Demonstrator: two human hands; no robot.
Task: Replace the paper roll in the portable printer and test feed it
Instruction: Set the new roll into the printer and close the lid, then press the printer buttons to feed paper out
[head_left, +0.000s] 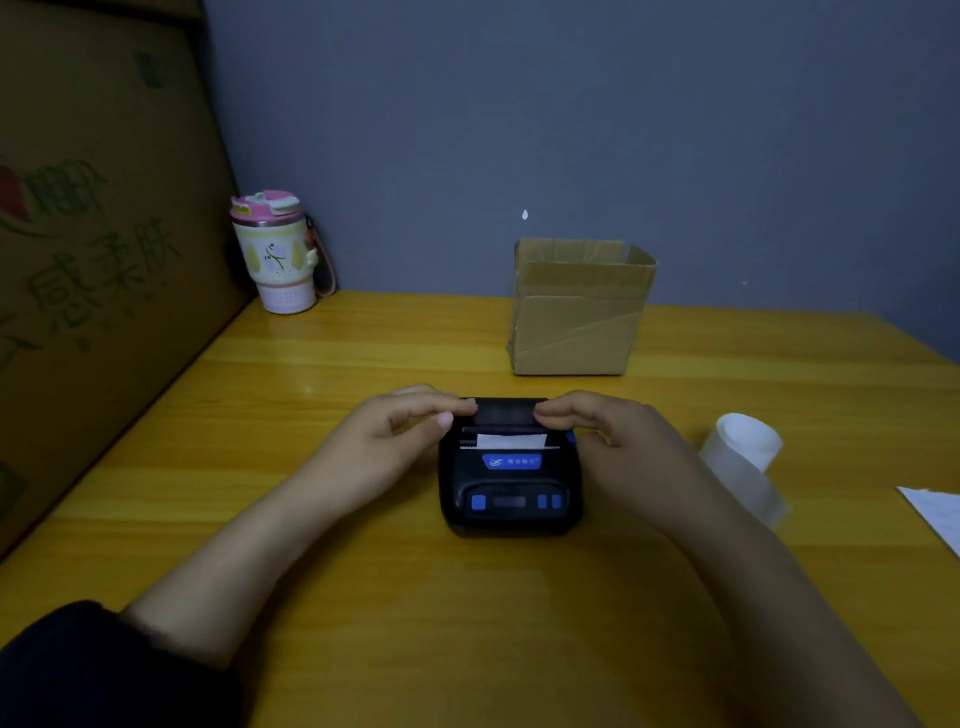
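A small black portable printer (511, 483) with blue buttons sits in the middle of the yellow wooden table (363, 597). A short strip of white paper (511, 440) sticks out of its slot. My left hand (395, 436) rests on the printer's top left edge, fingers curled on the lid. My right hand (608, 447) presses on the top right edge of the lid. The lid lies down flat. A white paper roll (745, 452) with a loose tail lies on the table to the right of the printer.
An open cardboard box (576, 312) stands behind the printer near the grey wall. A pink and cream tumbler (275, 254) is at the back left corner. A large cardboard carton (93, 260) lines the left side. A white sheet (935, 514) lies at the right edge.
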